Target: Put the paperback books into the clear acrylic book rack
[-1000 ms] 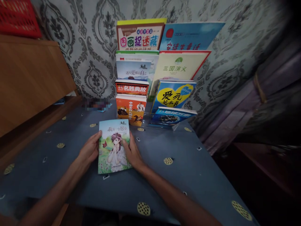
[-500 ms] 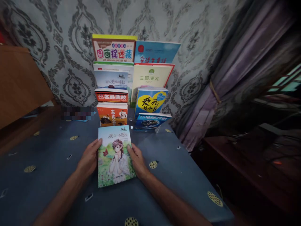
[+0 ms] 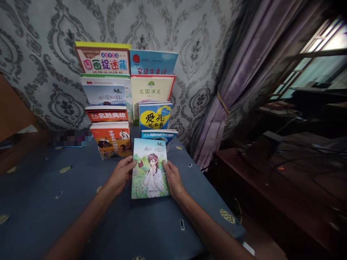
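A thin paperback book (image 3: 150,173), its green and pale blue cover showing a figure with clasped hands and a butterfly, is held upright between my hands. My left hand (image 3: 123,173) grips its left edge, thumb on the cover. On the right edge, my right hand (image 3: 173,177) has the same kind of grip. Just behind its top stands a blue book (image 3: 159,135), partly hidden by the held one. Left of that is an orange book (image 3: 111,141), at the front of the left column of books.
Several more books rise in two stepped columns, among them a yellow-heart book (image 3: 155,116) and a cream book (image 3: 150,90). The blue tablecloth (image 3: 81,216) ends at the right, near a dark red cabinet (image 3: 244,180). A purple curtain (image 3: 217,101) hangs beside the patterned wall.
My view has turned to the right. Both hands have carried the book rightward, from in front of the orange book to in front of the blue book at the front right.
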`<state>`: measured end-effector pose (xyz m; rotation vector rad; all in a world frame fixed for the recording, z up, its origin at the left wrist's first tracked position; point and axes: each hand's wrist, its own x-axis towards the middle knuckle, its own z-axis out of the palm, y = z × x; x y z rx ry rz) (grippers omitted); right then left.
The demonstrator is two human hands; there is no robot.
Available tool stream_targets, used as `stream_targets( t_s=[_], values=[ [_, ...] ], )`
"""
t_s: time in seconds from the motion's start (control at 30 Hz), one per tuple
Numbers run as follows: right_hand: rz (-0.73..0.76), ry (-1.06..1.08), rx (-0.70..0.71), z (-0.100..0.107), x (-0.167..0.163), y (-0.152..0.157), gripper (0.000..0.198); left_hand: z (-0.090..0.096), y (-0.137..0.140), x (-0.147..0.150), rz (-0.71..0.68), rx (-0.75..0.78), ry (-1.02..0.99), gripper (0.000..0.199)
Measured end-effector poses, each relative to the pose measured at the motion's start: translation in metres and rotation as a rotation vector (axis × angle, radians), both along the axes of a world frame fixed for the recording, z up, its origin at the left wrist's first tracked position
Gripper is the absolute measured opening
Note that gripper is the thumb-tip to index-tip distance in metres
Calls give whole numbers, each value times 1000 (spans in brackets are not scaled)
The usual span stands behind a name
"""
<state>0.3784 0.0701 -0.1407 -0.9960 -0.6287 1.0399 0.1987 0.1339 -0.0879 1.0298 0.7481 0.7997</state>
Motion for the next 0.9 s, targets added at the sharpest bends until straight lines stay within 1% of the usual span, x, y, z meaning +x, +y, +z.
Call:
stream_targets(
  t_s=[0.1,0.3,0.43,0.53,0.67,0.77,0.9],
  values=[
    [-7,-36,19,3,11,9,51,2,9,9,-5,26,13,52],
    [-18,-124,56,13,33,32,56,9,26,28,37,87,30,52],
    [-10,-176,118,21,47,49,56,16,40,39,82,140,70,53],
    [8,-239,165,30,58,61,54,23,50,44,119,210,102,51],
    [1,-367,236,48,72,80,52,36,65,49,157,333,134,41],
    [-13,-472,299,63,81,96,49,47,77,53,238,410,160,28],
    [-14,-529,412,81,89,110,45,59,88,60,294,493,150,19]
  ],
)
